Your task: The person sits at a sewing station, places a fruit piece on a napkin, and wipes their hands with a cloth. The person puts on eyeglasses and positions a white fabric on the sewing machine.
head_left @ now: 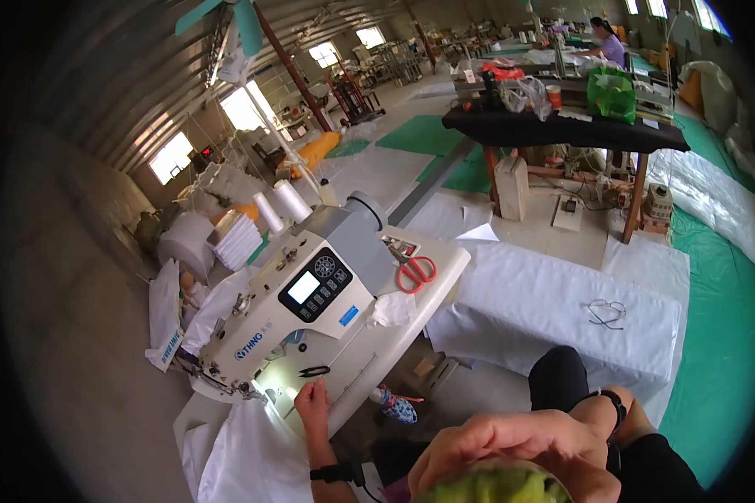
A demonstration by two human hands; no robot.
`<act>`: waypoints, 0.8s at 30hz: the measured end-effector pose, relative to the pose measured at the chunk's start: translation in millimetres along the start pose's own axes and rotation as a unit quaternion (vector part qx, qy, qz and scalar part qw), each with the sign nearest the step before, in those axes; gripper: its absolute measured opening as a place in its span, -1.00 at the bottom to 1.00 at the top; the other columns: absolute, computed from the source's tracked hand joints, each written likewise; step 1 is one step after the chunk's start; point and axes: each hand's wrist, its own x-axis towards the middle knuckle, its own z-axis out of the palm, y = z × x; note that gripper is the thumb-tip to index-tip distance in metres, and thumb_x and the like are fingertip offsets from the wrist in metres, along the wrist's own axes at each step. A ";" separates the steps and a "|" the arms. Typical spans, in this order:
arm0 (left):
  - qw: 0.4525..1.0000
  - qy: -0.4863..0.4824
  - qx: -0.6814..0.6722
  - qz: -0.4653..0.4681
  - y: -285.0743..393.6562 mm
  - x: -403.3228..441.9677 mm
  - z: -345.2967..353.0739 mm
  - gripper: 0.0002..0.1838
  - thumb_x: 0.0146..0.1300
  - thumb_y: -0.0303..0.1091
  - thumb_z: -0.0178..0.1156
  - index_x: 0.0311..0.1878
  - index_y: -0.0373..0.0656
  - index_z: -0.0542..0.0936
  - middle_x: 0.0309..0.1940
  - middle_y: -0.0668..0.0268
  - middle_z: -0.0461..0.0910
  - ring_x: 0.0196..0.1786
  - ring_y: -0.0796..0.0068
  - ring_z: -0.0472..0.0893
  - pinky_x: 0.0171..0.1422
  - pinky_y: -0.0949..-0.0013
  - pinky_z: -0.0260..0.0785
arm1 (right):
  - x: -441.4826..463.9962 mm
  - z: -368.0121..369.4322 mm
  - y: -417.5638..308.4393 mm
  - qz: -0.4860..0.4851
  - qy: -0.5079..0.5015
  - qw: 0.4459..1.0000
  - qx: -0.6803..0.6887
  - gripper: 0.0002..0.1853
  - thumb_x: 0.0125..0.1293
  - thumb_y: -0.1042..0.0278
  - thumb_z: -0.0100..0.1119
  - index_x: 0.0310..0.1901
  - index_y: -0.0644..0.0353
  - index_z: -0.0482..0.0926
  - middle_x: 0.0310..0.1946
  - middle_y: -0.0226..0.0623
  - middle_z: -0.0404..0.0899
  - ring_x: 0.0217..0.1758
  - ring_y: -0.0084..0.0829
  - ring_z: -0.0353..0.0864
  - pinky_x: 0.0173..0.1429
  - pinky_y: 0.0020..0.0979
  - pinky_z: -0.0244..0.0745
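My left hand rests on the pale bed of the sewing machine, its fingers closed. Whether they pinch anything is hidden. Just beyond the fingertips lie black thread snips. White fabric hangs near the needle, beside this hand. Close to the camera, my right hand curls around a yellow-green thing, cut off by the bottom edge and too blurred to name. Red-handled scissors lie at the machine's far end, near a crumpled white scrap.
Two white thread cones stand behind the machine. A white-covered surface carries a pair of glasses. Farther off, a dark-topped table holds a green bag. A person in purple sits at the back.
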 end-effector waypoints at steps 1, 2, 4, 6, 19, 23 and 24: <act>1.000 0.008 -0.001 -0.002 3.2 6.0 4.6 -0.64 0.30 -0.34 0.19 -0.62 -0.17 0.39 -0.73 0.47 0.34 -0.67 0.74 0.26 -0.59 0.56 0.09 | 3.0 1.6 -7.3 0.005 -0.007 1.000 -0.006 0.07 -0.09 0.08 0.53 0.29 0.50 0.05 0.17 -0.01 0.34 0.22 -0.29 0.42 0.31 -0.30 0.28; 1.000 0.011 -0.003 -0.001 8.5 5.9 4.1 -0.64 0.30 -0.34 0.19 -0.62 -0.17 0.39 -0.73 0.47 0.34 -0.67 0.74 0.26 -0.59 0.56 0.09 | 4.1 9.5 -15.8 0.079 0.062 0.995 -0.008 0.08 -0.10 0.07 0.54 0.29 0.48 0.05 0.17 -0.02 0.34 0.22 -0.29 0.42 0.30 -0.29 0.29; 1.000 0.007 0.011 -0.001 15.1 2.8 5.8 -0.65 0.30 -0.34 0.19 -0.61 -0.18 0.40 -0.72 0.46 0.35 -0.66 0.74 0.27 -0.58 0.56 0.10 | 5.9 10.4 -16.6 0.083 0.120 0.988 -0.043 -0.11 0.06 0.08 0.44 0.25 0.45 0.16 0.14 -0.01 0.39 0.19 -0.28 0.45 0.28 -0.30 0.31; 1.000 0.001 -0.006 -0.002 -2.9 8.1 1.8 -0.65 0.30 -0.33 0.19 -0.60 -0.19 0.40 -0.72 0.46 0.35 -0.65 0.74 0.27 -0.58 0.56 0.10 | 4.1 -5.4 -25.3 0.141 0.162 0.975 -0.057 0.06 -0.01 0.16 0.46 0.37 0.38 -0.05 0.31 0.00 0.18 0.40 -0.19 0.23 0.40 -0.18 0.20; 1.000 0.008 -0.013 0.016 3.4 6.3 4.7 -0.65 0.29 -0.36 0.19 -0.63 -0.17 0.39 -0.73 0.47 0.35 -0.67 0.74 0.28 -0.57 0.57 0.12 | 16.7 -97.6 -2.7 -0.003 0.319 0.944 -0.079 -0.27 0.14 0.02 0.29 0.24 0.27 0.26 0.16 -0.17 0.41 0.17 -0.25 0.47 0.21 -0.15 0.44; 0.999 0.020 -0.014 0.024 -6.0 11.8 -1.7 -0.68 0.27 -0.34 0.21 -0.60 -0.18 0.43 -0.72 0.47 0.38 -0.66 0.74 0.32 -0.56 0.57 0.16 | -11.4 -139.5 1.9 0.001 0.324 0.940 -0.102 -0.29 0.12 0.04 0.30 0.22 0.25 0.30 0.12 -0.19 0.43 0.15 -0.25 0.49 0.19 -0.16 0.46; 1.000 0.011 -0.006 0.022 -10.3 12.9 -1.1 -0.70 0.27 -0.34 0.21 -0.58 -0.19 0.46 -0.71 0.48 0.39 -0.66 0.74 0.33 -0.55 0.58 0.18 | -25.1 -154.7 3.9 -0.001 0.335 0.937 -0.100 -0.31 0.15 0.09 0.27 0.25 0.23 0.28 0.16 -0.20 0.41 0.20 -0.28 0.45 0.23 -0.16 0.42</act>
